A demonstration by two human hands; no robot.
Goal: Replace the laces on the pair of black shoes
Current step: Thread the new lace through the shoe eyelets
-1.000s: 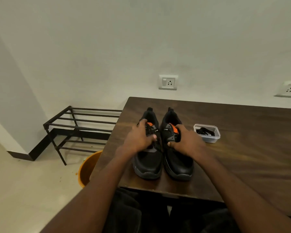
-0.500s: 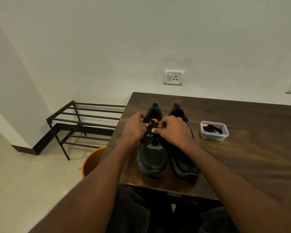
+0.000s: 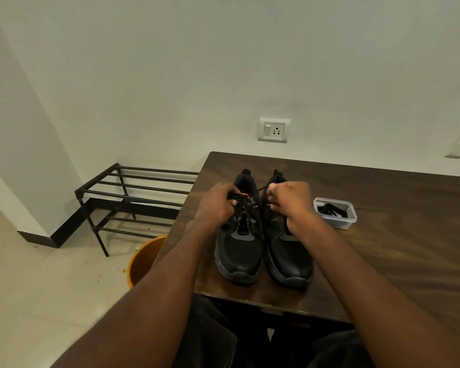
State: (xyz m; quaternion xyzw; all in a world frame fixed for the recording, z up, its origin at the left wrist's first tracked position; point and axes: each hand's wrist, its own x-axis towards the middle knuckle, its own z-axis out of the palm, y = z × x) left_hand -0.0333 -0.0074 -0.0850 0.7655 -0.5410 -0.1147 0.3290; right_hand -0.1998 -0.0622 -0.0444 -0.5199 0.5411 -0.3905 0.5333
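Two black shoes (image 3: 263, 235), two hands (image 3: 252, 203) on lace (image 3: 260, 189)

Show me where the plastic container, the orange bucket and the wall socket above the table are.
plastic container (image 3: 352, 217): head view, on its right rim.
orange bucket (image 3: 144, 258): head view, on its outer wall.
wall socket (image 3: 273, 130): head view, on its faceplate.

the person is wearing dark trousers (image 3: 213, 338); both forearms are showing bare, with no sleeves in view.
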